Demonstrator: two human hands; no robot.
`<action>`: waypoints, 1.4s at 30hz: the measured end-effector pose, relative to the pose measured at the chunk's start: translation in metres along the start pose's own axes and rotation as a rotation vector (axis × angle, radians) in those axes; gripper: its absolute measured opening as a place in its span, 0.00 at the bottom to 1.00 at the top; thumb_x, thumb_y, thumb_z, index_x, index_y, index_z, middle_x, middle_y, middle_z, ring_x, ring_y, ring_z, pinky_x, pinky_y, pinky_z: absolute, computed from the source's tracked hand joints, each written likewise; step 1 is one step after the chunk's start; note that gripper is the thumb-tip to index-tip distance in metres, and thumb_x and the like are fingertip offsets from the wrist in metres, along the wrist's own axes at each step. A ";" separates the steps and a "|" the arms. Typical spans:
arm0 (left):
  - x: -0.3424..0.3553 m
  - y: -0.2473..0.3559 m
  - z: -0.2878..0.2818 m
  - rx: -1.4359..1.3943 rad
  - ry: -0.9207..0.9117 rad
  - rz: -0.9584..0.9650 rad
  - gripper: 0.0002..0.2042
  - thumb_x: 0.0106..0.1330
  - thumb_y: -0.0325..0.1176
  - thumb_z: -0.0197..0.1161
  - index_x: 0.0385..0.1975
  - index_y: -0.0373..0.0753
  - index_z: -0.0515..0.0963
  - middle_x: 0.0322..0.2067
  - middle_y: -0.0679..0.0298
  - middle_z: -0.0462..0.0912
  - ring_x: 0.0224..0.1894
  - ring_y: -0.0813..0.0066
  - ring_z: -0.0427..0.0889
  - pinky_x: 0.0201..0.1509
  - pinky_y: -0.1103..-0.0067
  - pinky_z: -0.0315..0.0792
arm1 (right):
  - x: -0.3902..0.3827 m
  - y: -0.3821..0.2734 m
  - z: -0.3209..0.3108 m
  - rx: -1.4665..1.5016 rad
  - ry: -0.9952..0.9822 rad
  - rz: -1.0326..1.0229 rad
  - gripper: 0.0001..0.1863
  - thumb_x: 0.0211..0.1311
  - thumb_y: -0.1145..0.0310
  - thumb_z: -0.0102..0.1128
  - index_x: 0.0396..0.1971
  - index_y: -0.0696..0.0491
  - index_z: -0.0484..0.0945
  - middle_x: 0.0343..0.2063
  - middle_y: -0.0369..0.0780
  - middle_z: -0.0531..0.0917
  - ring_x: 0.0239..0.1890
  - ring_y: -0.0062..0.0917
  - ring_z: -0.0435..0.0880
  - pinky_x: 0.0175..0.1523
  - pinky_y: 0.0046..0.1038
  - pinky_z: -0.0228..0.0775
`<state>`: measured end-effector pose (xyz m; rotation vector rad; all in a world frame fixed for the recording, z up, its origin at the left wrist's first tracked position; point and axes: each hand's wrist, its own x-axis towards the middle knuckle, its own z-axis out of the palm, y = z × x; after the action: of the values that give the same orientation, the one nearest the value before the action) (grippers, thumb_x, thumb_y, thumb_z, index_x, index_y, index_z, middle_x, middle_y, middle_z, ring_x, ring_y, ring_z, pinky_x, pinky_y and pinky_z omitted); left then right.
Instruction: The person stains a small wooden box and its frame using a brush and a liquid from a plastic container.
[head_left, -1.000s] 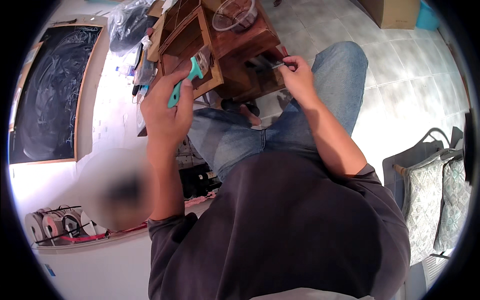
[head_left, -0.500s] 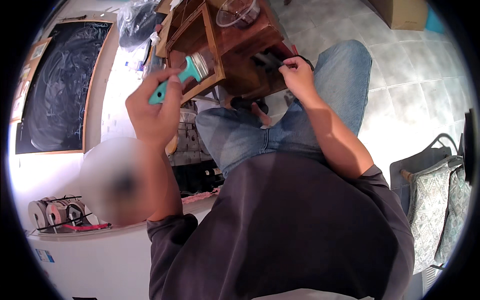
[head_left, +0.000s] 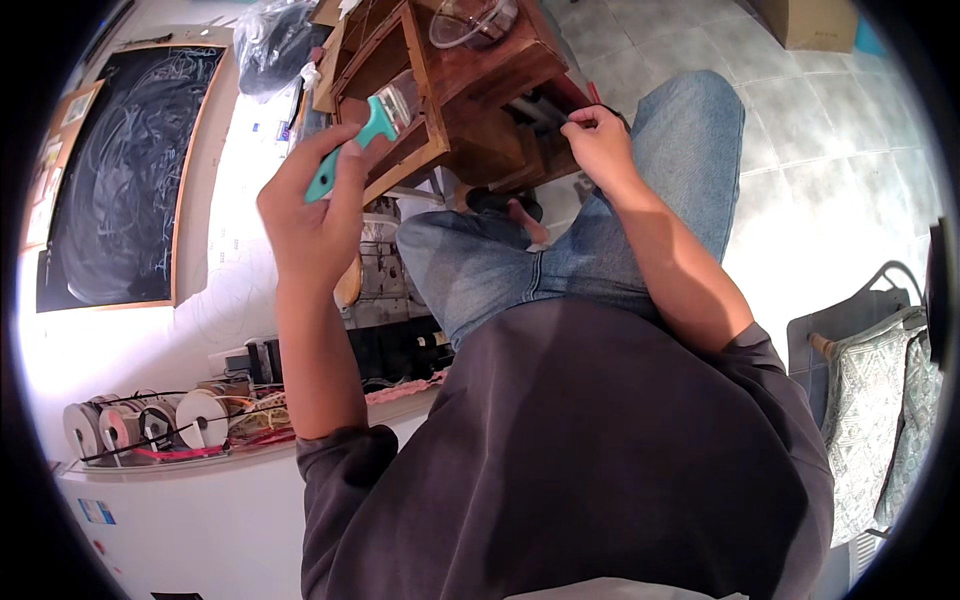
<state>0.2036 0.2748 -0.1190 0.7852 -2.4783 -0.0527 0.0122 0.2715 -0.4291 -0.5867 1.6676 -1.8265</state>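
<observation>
My left hand (head_left: 315, 195) is wrapped round the turquoise handle of a flat paintbrush (head_left: 377, 124), whose silvery head points up beside the open wooden frame of a small reddish-brown cabinet (head_left: 520, 60). The frame (head_left: 428, 95) stands out from the cabinet's left side. Over by the cabinet's right side, the fingers of my right hand (head_left: 603, 145) are pinched together. What they hold, if anything, is too small and dark to tell. A thin red piece (head_left: 595, 93) shows just beyond those fingertips. On the cabinet top stands a clear round plastic tub (head_left: 470, 22).
My jeans-covered knees (head_left: 690, 150) lie either side of the cabinet's near edge. To the left are a chalkboard (head_left: 120, 180) and a white surface with ribbon spools (head_left: 203, 418). A cloth-draped chair (head_left: 865, 420) is at right, a cardboard box (head_left: 805, 25) at far right.
The paintbrush has tilted more upright and shifted slightly up and left with my left hand. A blurred pale round shape beside my left forearm is gone. My right hand has barely moved.
</observation>
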 end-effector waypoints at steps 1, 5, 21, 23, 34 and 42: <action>0.000 -0.003 -0.001 0.085 -0.021 0.077 0.08 0.71 0.27 0.63 0.42 0.29 0.83 0.25 0.64 0.83 0.26 0.85 0.79 0.31 0.86 0.71 | 0.000 0.001 0.003 -0.003 0.002 -0.001 0.18 0.53 0.62 0.67 0.39 0.59 0.84 0.39 0.50 0.87 0.45 0.43 0.86 0.53 0.38 0.75; -0.014 0.012 -0.010 0.034 -0.152 -0.115 0.06 0.67 0.28 0.65 0.39 0.33 0.85 0.26 0.60 0.85 0.29 0.83 0.80 0.34 0.82 0.73 | 0.004 0.003 0.000 0.004 0.038 -0.005 0.18 0.53 0.61 0.67 0.38 0.59 0.85 0.39 0.50 0.87 0.46 0.43 0.86 0.53 0.38 0.75; 0.049 0.010 -0.017 0.291 -0.421 0.329 0.09 0.65 0.20 0.64 0.44 0.32 0.82 0.37 0.54 0.84 0.39 0.56 0.85 0.45 0.72 0.77 | 0.003 -0.003 0.000 0.024 0.031 0.031 0.17 0.52 0.62 0.66 0.37 0.59 0.85 0.38 0.49 0.87 0.45 0.42 0.86 0.53 0.38 0.75; 0.044 0.016 -0.025 0.315 -0.501 0.420 0.08 0.64 0.18 0.64 0.42 0.32 0.82 0.37 0.55 0.84 0.39 0.57 0.85 0.45 0.72 0.77 | 0.002 -0.004 -0.002 0.017 0.025 0.013 0.17 0.52 0.62 0.66 0.36 0.59 0.85 0.38 0.49 0.87 0.45 0.42 0.86 0.53 0.38 0.75; 0.049 0.034 -0.045 0.370 -0.525 0.465 0.10 0.61 0.17 0.65 0.42 0.31 0.81 0.37 0.55 0.83 0.38 0.57 0.84 0.41 0.71 0.78 | 0.004 0.000 0.001 -0.014 0.027 0.004 0.16 0.53 0.61 0.66 0.36 0.59 0.85 0.37 0.49 0.88 0.44 0.42 0.87 0.52 0.37 0.76; 0.016 0.033 -0.045 0.327 -0.646 0.481 0.12 0.56 0.18 0.66 0.40 0.35 0.82 0.36 0.59 0.82 0.36 0.59 0.84 0.39 0.70 0.79 | 0.006 -0.002 -0.003 0.007 0.040 0.002 0.16 0.52 0.62 0.66 0.35 0.58 0.85 0.35 0.48 0.88 0.42 0.42 0.88 0.51 0.37 0.76</action>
<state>0.1981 0.2987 -0.0668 0.2872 -3.2861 0.3285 0.0061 0.2697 -0.4282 -0.5490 1.6863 -1.8538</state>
